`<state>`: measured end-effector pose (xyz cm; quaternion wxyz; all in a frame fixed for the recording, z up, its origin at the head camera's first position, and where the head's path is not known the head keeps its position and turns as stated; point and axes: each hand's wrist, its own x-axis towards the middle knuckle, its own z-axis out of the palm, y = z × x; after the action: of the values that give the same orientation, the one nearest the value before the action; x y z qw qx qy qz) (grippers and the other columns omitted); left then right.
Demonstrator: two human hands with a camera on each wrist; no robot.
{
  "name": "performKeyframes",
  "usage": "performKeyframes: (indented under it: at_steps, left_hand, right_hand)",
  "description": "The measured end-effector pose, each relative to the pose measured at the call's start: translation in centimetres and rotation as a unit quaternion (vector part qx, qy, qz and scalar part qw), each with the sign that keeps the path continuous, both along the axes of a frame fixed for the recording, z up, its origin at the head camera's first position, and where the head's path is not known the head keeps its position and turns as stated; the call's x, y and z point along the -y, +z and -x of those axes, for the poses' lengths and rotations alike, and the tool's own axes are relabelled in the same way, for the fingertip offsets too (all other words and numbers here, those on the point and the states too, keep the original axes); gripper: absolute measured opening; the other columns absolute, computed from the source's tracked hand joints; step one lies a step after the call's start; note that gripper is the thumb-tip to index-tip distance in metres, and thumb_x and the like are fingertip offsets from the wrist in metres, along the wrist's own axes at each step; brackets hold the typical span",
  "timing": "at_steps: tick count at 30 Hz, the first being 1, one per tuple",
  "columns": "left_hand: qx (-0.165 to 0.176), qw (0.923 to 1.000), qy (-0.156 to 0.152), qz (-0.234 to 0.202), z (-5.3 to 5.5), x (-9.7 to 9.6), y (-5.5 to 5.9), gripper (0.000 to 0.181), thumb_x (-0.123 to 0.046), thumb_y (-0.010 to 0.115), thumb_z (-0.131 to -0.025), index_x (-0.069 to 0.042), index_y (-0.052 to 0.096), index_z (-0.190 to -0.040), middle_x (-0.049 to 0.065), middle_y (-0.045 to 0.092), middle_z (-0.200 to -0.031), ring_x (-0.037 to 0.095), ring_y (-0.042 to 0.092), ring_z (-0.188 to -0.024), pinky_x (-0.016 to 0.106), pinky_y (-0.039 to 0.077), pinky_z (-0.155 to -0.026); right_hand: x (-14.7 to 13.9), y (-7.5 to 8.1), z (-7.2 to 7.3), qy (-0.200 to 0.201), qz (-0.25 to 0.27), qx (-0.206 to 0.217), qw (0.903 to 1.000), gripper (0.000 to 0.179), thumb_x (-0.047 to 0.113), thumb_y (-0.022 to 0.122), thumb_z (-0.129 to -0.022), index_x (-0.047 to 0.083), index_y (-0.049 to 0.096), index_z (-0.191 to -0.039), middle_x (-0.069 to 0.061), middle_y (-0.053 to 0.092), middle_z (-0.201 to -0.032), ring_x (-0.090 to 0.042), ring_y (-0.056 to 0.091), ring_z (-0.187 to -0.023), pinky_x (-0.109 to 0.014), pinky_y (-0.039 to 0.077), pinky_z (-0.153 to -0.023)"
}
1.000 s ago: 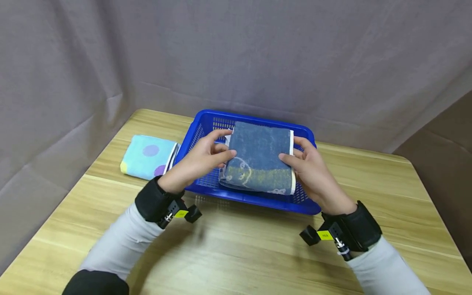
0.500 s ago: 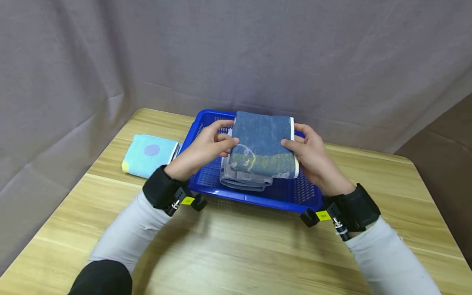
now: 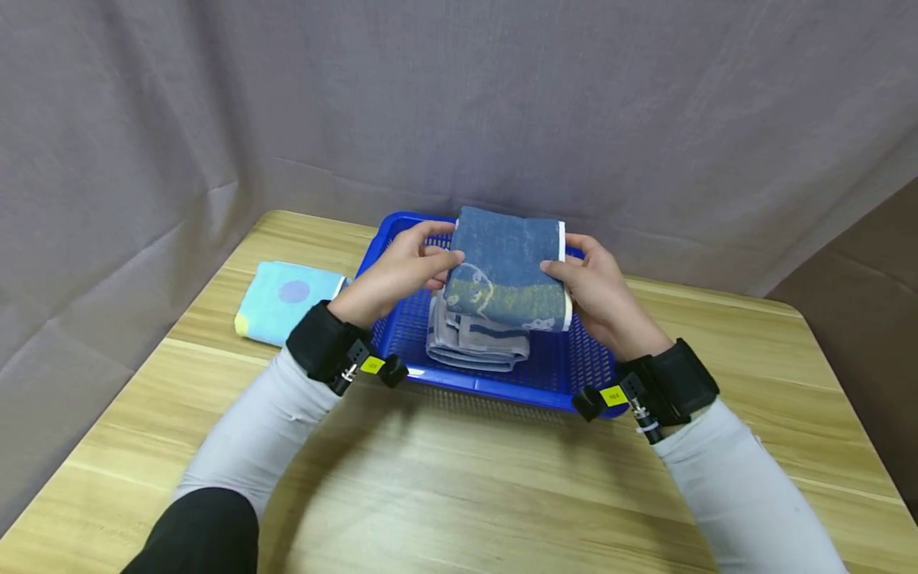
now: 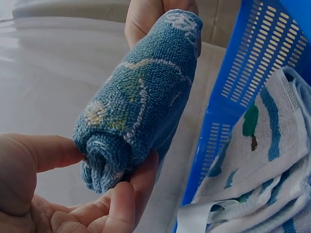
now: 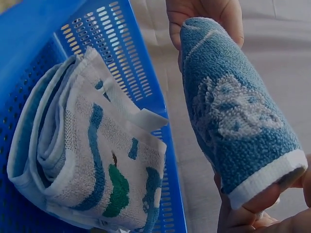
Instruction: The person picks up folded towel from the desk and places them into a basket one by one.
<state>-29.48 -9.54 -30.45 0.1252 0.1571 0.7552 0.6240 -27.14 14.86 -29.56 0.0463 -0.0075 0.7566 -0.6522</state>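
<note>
Left hand (image 3: 394, 273) and right hand (image 3: 604, 296) pinch opposite edges of the folded blue towel (image 3: 505, 259), sensible for something soft and likely light; how firmly its layers hold, I can't quite tell.

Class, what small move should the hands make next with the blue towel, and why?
Perhaps lower the blue towel into the basket, right of the striped towel: the left hand and right hand hold it over the basket, whose floor shows there.

Pale grey sleeves (image 3: 251, 418), left ending in black cloth (image 3: 208, 530); black wristbands (image 3: 677, 381), yellow labels (image 3: 613, 396), silvery connectors (image 3: 349, 372).
</note>
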Motion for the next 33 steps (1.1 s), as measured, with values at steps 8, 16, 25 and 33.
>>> performKeyframes:
  at_steps: [8, 16, 25, 33]
  left_hand:
    - [0.011, 0.9999, 0.001, 0.008, 0.5, 0.0, -0.4, 0.055, -0.024, 0.057, -0.092, -0.013, 0.031, -0.14, 0.01, 0.058, -0.112, 0.024, 0.056, -0.084, 0.039, 0.049, -0.083]
    - [0.025, 0.9996, -0.005, 0.015, 1.2, -0.1, -0.7, 0.056, -0.025, 0.056, -0.093, -0.012, 0.03, -0.141, 0.012, 0.056, -0.109, 0.024, 0.055, -0.081, 0.039, 0.049, -0.083]
    - [0.04, 0.9991, 0.003, 0.016, 1.5, -0.3, -1.1, 0.055, -0.023, 0.056, -0.093, -0.011, 0.03, -0.14, 0.013, 0.055, -0.106, 0.022, 0.053, -0.075, 0.041, 0.048, -0.083]
    - [0.042, 0.9991, -0.004, 0.008, 1.5, -0.1, -1.6, 0.055, -0.023, 0.055, -0.094, -0.01, 0.029, -0.141, 0.014, 0.052, -0.111, 0.023, 0.053, -0.077, 0.046, 0.046, -0.085]
  right_hand:
    - [0.0, -0.3, 0.6, 0.002, -0.011, 0.01, 0.9999, 0.057, 0.009, 0.049, -0.095, 0.006, 0.016, -0.142, -0.013, 0.048, -0.114, -0.014, 0.052, -0.08, -0.024, 0.045, -0.063]
    - [0.0, -0.5, 1.1, -0.006, -0.002, 0.027, 0.9996, 0.06, 0.007, 0.05, -0.094, 0.004, 0.015, -0.142, -0.005, 0.053, -0.098, -0.009, 0.05, -0.069, -0.022, 0.043, -0.058]
    - [0.0, -1.2, 1.5, -0.011, -0.019, 0.04, 0.999, 0.057, 0.009, 0.049, -0.094, 0.003, 0.018, -0.142, -0.013, 0.05, -0.112, -0.014, 0.058, -0.083, -0.023, 0.05, -0.064]
    - [0.0, -1.5, 1.5, 0.001, -0.025, 0.042, 0.9988, 0.054, 0.01, 0.048, -0.095, 0.002, 0.021, -0.141, -0.014, 0.051, -0.111, -0.015, 0.058, -0.083, -0.024, 0.051, -0.064]
